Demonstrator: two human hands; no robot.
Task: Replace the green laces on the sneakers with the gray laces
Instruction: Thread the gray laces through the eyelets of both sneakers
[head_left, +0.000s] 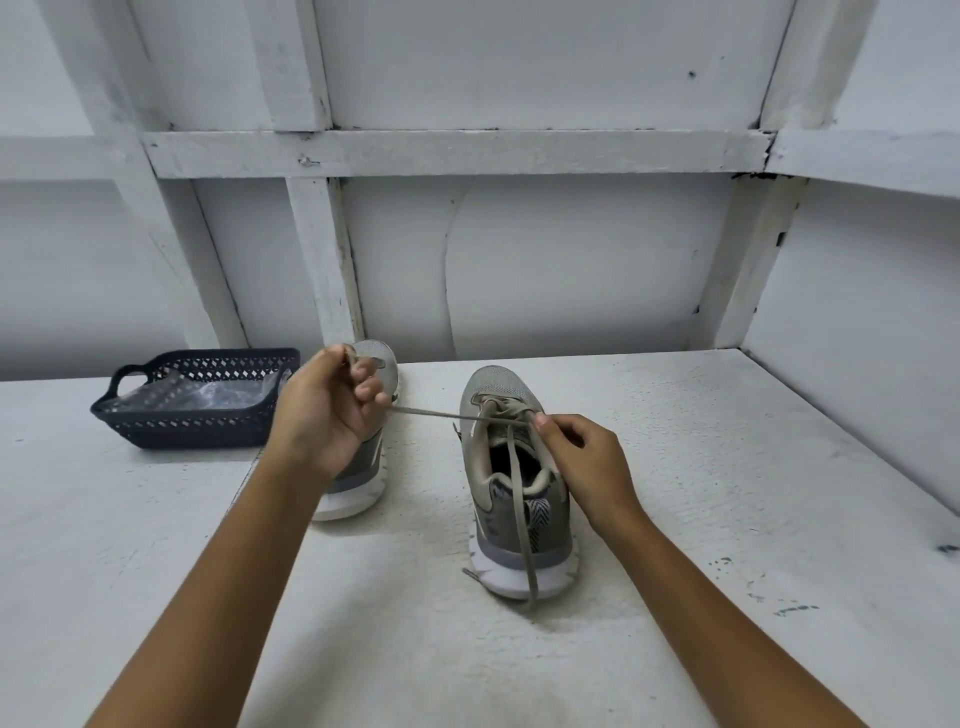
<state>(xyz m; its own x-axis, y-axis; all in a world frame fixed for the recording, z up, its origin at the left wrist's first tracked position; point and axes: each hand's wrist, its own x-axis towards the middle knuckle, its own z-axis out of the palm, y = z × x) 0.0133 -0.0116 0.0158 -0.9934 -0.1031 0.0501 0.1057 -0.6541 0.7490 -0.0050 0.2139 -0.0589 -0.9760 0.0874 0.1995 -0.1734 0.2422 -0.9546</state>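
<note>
While sitting far left on rough white table (727, 441), dark lattice plastic basket (197, 421) holding crinkled clear film (208, 397). Raised left hand (327, 410), fist curled round flat gray lace (431, 413), taut across to mesh right sneaker (519, 499) mid-table. Beside tongue, right hand (587, 462), thumb and forefinger pinching same lace.

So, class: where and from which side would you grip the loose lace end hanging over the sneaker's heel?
Pinch the lace end low, where it meets the table behind the sneaker's heel, coming from the near side: it drapes slack and unobstructed there.
</note>
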